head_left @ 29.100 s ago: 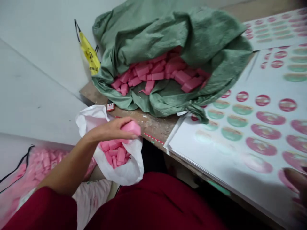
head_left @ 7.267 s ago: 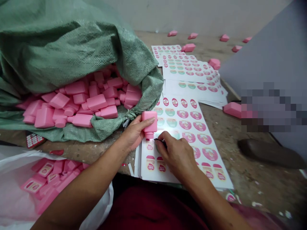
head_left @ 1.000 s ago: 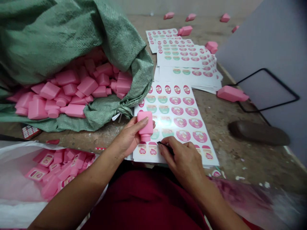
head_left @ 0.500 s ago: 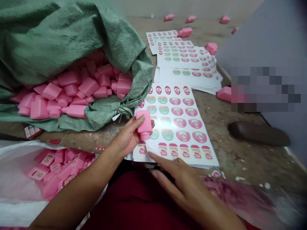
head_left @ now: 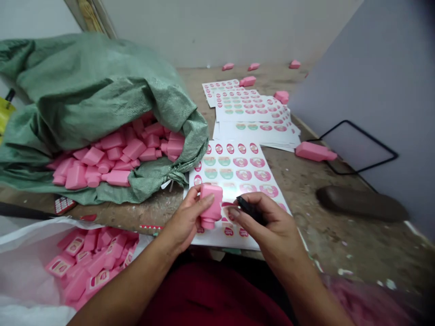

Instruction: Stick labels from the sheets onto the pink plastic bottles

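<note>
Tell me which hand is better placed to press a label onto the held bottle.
Probably the right hand: it appears to pinch a label beside the pink bottle and also holds a dark tool. The left hand is occupied gripping that bottle, its visible face unlabelled.

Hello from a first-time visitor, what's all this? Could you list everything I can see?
Sack: one, green, left on table
Sack bottles: many, pink, inside it
White bag: one, white, lower left
Bagged bottles: many, pink, some labelled, inside it
Sticker sheets: several, white with pink and green, middle
Loose bottles: at least six, pink, behind and right of sheets
Calculator: one, red, by sack
Yellow item: one, left edge
Wire frame: one, black, right
Pad: one, dark brown, right
Table: one, brown, beneath
Held bottle: one, pink, left hand
Tool: one, black, right hand
Left hand: one, bare, centre
Right hand: one, bare, right of centre
Clothing: dark red, bottom
</note>
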`<state>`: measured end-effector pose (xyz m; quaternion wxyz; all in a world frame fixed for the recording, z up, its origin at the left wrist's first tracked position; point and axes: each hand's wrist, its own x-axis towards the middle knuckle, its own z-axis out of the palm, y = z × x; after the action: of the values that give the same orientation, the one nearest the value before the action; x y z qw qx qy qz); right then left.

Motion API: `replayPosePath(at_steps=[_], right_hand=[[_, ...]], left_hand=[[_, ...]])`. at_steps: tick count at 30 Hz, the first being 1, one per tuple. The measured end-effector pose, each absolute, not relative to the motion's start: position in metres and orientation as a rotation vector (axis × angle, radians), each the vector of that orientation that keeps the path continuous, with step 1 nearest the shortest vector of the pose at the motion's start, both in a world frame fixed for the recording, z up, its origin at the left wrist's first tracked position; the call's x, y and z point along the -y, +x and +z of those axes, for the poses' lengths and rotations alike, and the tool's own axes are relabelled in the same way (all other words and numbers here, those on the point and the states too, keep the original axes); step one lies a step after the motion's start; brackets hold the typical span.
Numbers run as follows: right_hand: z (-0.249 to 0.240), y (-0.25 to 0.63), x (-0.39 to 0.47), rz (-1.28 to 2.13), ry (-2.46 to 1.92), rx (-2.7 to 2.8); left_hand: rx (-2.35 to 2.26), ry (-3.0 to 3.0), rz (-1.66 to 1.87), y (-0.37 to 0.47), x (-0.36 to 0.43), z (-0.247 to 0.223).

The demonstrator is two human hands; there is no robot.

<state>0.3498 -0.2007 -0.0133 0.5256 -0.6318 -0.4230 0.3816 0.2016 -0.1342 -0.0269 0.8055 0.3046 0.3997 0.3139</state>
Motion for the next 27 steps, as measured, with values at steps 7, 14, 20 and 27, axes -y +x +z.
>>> replayPosePath(at_steps=[7, 14, 20, 27], right_hand=[[-0.014, 0.35, 0.202, 0.895, -1.538, 0.994], [-0.02, 0.337, 0.197, 0.921, -1.383, 0.878], [-0.02, 0.334, 0.198, 0.768, -1.386, 0.963], [-0.025, 0.333, 0.197, 0.71, -1.422, 0.973]], left_hand=[[-0.769, 0.505, 0.711, 0.206, 0.146, -0.031], [-0.743, 0.499, 0.698, 0.211, 0.154, -0.024], [-0.776, 0.509, 0.71, 0.211, 0.156, -0.023], [-0.788, 0.499, 0.721, 0.212, 0.159, -0.025]])
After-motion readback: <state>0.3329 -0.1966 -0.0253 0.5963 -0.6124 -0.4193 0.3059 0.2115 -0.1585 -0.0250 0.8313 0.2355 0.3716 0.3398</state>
